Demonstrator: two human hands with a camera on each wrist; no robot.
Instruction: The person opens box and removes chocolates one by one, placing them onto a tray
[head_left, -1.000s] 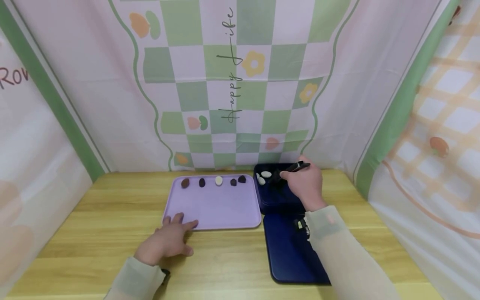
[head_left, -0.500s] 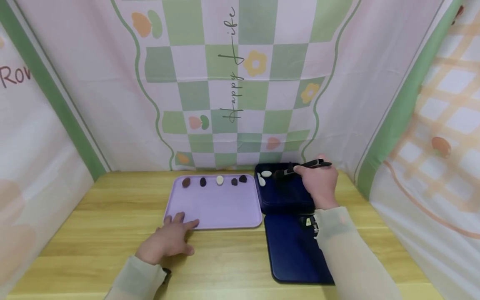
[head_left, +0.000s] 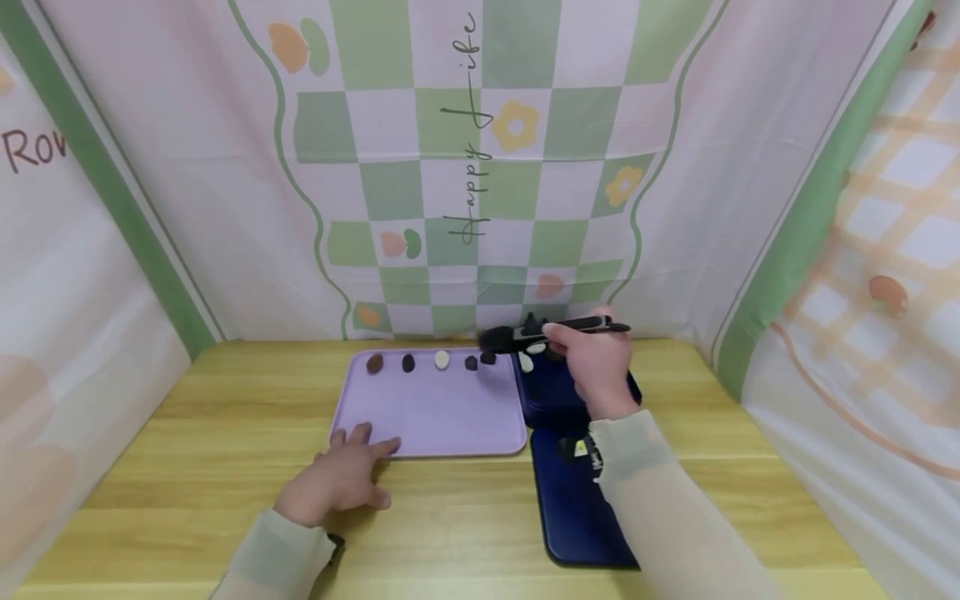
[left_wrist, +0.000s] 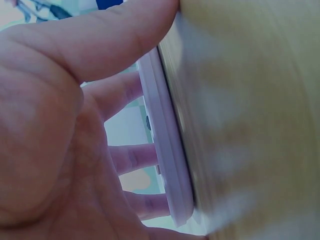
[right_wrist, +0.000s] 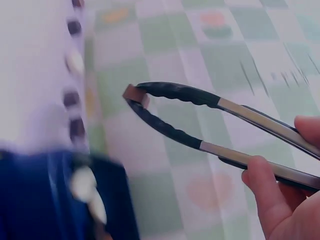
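Note:
My right hand (head_left: pixel 597 364) holds black-and-metal tongs (head_left: pixel 513 337), angled left above the far right corner of the lilac tray (head_left: pixel 427 417). Between the tong tips, a small brown block-like piece (right_wrist: pixel 133 94) is pinched in the right wrist view. Along the tray's far side lie a brown stone (head_left: pixel 375 362), a black stone (head_left: pixel 408 362), a white stone (head_left: pixel 442 360) and two dark stones (head_left: pixel 471 363) close together. My left hand (head_left: pixel 337 481) has its fingers spread over the tray's near left edge, thumb on the wood side.
Right of the tray stands a dark blue box (head_left: pixel 558 404) with white stones (head_left: pixel 527 363) inside, partly hidden by my right hand. In front of it lies a dark blue lid (head_left: pixel 573 521) under my right forearm. Patterned cloth (head_left: pixel 450 192) hangs behind the wooden table (head_left: pixel 187 467).
The tongs dipped into the box as my right hand shifted right, then lifted out and swung left over the tray corner with the brown piece. My left hand stays put.

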